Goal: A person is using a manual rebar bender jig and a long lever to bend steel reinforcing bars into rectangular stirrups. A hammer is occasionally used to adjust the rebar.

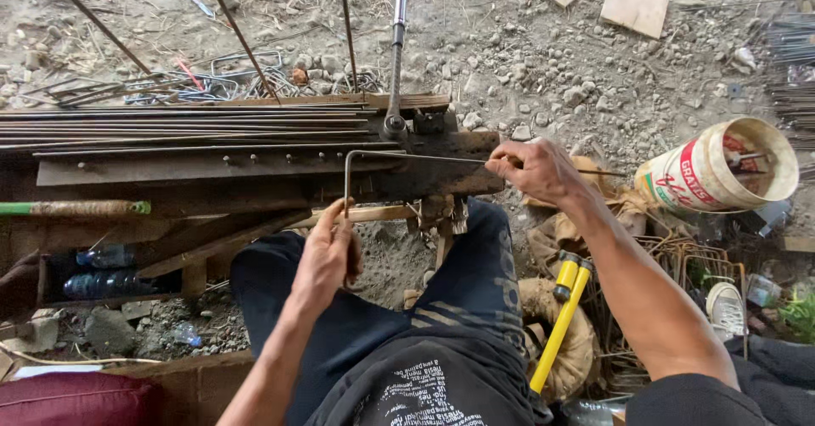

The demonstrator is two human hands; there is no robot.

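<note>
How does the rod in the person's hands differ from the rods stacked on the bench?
The held rod is bent at a right angle; the stacked rods are straight. The held rod is single, gripped by the left hand and right hand; the stacked rods lie bundled, untouched. Both are thin dark metal.

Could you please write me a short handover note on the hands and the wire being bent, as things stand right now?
Left hand: grips the downturned end of the steel wire.
Right hand: pinches the wire's other end, right of the bending jig.
Done: one corner is bent, at the left; the long leg lies across the jig under the lever bar.
Left: the right end is unbent. Straight rods are stacked on the bench; finished stirrups lie on the ground at right.
</note>
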